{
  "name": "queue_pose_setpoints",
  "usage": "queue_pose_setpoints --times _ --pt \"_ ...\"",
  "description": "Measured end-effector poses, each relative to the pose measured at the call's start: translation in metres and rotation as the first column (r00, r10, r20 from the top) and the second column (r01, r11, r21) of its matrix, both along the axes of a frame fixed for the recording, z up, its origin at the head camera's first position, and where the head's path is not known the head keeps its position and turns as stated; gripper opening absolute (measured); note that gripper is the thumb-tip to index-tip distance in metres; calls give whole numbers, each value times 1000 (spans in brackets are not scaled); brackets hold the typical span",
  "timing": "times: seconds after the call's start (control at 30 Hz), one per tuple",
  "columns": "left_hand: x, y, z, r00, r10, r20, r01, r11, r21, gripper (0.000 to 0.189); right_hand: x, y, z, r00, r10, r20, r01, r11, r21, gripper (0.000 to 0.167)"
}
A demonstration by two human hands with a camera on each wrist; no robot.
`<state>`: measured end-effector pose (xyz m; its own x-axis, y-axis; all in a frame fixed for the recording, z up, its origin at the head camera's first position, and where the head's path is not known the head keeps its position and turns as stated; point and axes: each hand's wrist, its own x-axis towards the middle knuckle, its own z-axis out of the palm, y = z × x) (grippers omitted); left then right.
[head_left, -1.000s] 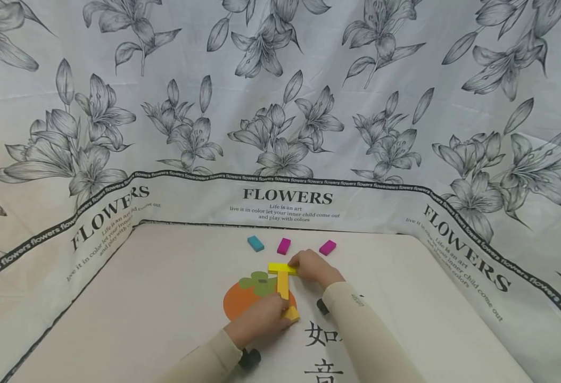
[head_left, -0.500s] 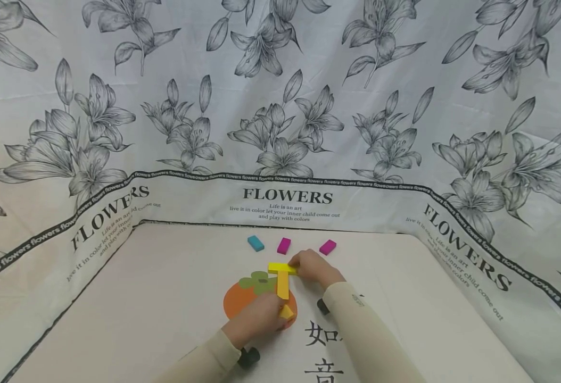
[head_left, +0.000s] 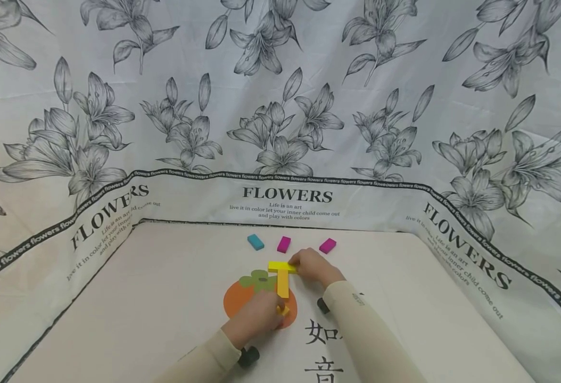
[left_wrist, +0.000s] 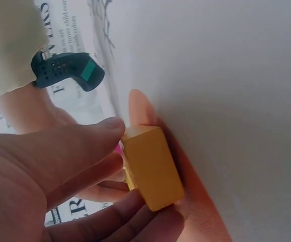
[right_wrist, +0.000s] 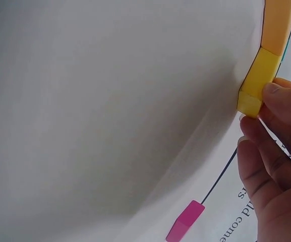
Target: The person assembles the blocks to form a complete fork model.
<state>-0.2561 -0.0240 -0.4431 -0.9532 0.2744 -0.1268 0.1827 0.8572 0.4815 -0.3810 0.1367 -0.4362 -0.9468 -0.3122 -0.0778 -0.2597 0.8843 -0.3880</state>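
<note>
Near the middle of the table in the head view, a bright yellow block (head_left: 278, 266) lies crosswise at the far end of an orange-yellow block (head_left: 282, 285), making a T shape. My right hand (head_left: 315, 266) pinches the yellow block's right end between thumb and fingers, as the right wrist view also shows for the yellow block (right_wrist: 260, 73). Closer to me, my left hand (head_left: 255, 317) holds a second orange-yellow block (left_wrist: 153, 169) between thumb and fingertips. In the head view that block is mostly hidden by the hand.
A blue block (head_left: 255, 242) and two magenta blocks, one in the middle (head_left: 283, 244) and one to the right (head_left: 327, 246), lie farther back. Under my left hand the white tabletop (head_left: 165, 298) bears a printed orange persimmon (head_left: 234, 300). A flower-printed cloth (head_left: 287, 197) rises behind.
My left hand has drawn its orange-yellow block slightly left and turned it, so less of it shows. My right hand and the yellow block stay almost in place.
</note>
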Motion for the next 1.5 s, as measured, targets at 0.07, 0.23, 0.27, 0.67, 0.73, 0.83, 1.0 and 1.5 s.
queue_pose_setpoints --times 0.07,0.23,0.27,0.67,0.73,0.83,1.0,1.5 --pt "0 0 0 1000 -3 -5 3 1000 -2 16 0 0 0 1000 3 -1 -3 1000 -2 29" --pt "0 -2 -1 999 -43 -32 42 998 -36 15 -1 1 0 1000 11 -3 -11 1000 -2 29" --pt "0 -4 -1 997 -60 -39 58 997 -45 16 -1 1 0 1000 12 -2 -12 1000 -2 29" --pt "5 -13 1 982 -186 -45 174 965 -197 26 -2 1 -2 1000 -2 -6 2 1000 8 30" --pt "6 -12 2 982 -183 -50 170 965 -200 21 -3 1 -3 1000 -3 -2 3 1000 6 30" --pt "8 -11 3 982 -179 -59 163 964 -211 19 -3 1 -3 1000 -6 0 6 1000 5 30" --pt "7 -8 1 980 -182 -86 157 959 -237 21 -2 0 -2 1000 -22 3 22 1000 1 30" --pt "5 -2 -4 988 -130 -82 116 981 -158 22 -3 0 -4 1000 -28 8 28 1000 0 34"
